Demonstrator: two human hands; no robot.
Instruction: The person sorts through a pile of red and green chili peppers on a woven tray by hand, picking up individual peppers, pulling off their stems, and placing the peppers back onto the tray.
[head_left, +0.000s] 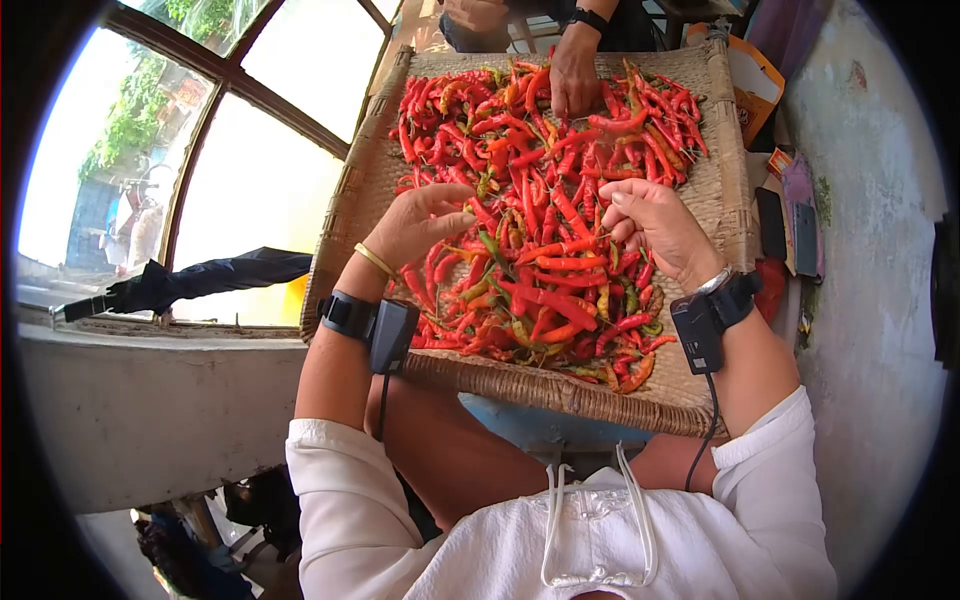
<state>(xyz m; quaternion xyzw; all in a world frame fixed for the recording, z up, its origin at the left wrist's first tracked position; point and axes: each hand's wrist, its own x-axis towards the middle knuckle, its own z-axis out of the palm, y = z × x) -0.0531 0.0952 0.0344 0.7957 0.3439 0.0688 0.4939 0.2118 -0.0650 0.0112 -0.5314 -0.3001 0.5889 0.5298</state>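
A wide heap of chili peppers (560, 265), mostly red with some orange and green ones, is spread over a woven tray (385, 190). Over the left part of the heap is my left hand (415, 228), its thumb and fingers apart with nothing seen between them. My right hand (660, 228) hovers above the right part, its fingers curled and the thumb bent towards the forefinger. Anything small in that pinch is too fine to make out. Across the tray, another person's hand (574, 82) reaches down into the far peppers.
A folded dark umbrella (225, 280) lies on the window sill left of the tray. To the right, a dark phone-like object (805, 238) and an orange box (755, 75) sit beside the wall (870, 250). Black devices with cables are strapped to my forearms.
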